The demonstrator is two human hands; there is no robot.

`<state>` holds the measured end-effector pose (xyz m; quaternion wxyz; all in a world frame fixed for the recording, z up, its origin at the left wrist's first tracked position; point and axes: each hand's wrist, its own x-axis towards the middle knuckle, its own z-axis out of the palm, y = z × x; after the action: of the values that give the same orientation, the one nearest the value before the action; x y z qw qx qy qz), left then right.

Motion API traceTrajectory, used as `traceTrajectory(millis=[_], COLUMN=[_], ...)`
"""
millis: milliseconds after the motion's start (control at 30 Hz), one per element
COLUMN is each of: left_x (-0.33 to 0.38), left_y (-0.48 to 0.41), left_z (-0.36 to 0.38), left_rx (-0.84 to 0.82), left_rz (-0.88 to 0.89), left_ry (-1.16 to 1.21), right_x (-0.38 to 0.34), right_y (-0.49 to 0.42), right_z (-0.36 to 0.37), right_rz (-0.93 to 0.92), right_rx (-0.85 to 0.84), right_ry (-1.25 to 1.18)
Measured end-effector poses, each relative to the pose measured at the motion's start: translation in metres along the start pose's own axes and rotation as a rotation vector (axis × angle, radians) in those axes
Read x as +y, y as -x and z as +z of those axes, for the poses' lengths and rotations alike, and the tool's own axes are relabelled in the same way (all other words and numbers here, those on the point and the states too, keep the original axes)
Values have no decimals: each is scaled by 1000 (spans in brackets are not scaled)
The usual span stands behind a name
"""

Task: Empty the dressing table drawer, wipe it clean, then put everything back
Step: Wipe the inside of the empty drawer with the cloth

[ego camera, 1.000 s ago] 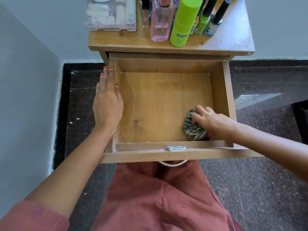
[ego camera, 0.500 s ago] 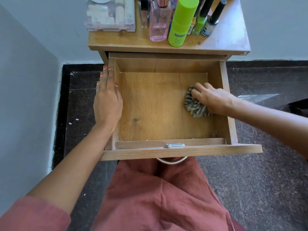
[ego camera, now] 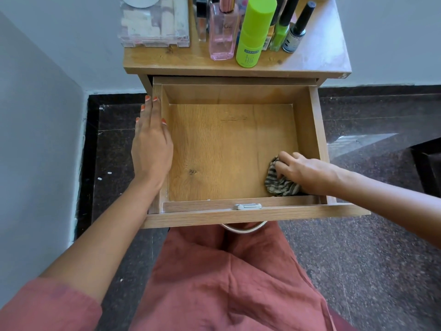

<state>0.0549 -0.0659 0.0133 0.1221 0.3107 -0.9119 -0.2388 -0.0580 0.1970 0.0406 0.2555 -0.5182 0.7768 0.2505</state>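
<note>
At drawer (ego camera: pixel 316 139) front-right corner, my right hand (ego camera: pixel 305 172) gripped the cloth (ego camera: pixel 278 185); left hand (ego camera: pixel 151 149) lay flat, open, on left wall.

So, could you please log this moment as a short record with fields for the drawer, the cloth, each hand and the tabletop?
drawer: open wooden drawer, nothing inside but the cloth
cloth: crumpled grey striped rag, on the drawer floor at the near right corner
right hand: gripping the rag, pressing it down
left hand: flat on the drawer's left wall, fingers extended
tabletop: wooden dressing table top holding a clear plastic organiser, pink glass perfume bottle, lime green spray bottle, nail polish bottles
stage: wiping; items not yet returned
</note>
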Motion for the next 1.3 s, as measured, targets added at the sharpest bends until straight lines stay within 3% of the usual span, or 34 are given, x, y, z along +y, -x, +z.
traceTrajectory(millis=[400, 700, 1067, 1300], left_x=[1, 2, 4, 3], left_y=[0, 2, 2, 2], left_z=[-1, -1, -3, -2], left_rx=[-2, -3, -14, -11], left_rz=[2, -5, -15, -21], left_ry=[4, 13, 25, 26], right_x=[15, -1, 4, -5], right_y=[-17, -7, -7, -8], right_z=[-21, -2, 7, 0], right_rz=[98, -40, -161, -62], right_rx=[45, -40, 136, 55], right_ry=[-116, 124, 264, 102])
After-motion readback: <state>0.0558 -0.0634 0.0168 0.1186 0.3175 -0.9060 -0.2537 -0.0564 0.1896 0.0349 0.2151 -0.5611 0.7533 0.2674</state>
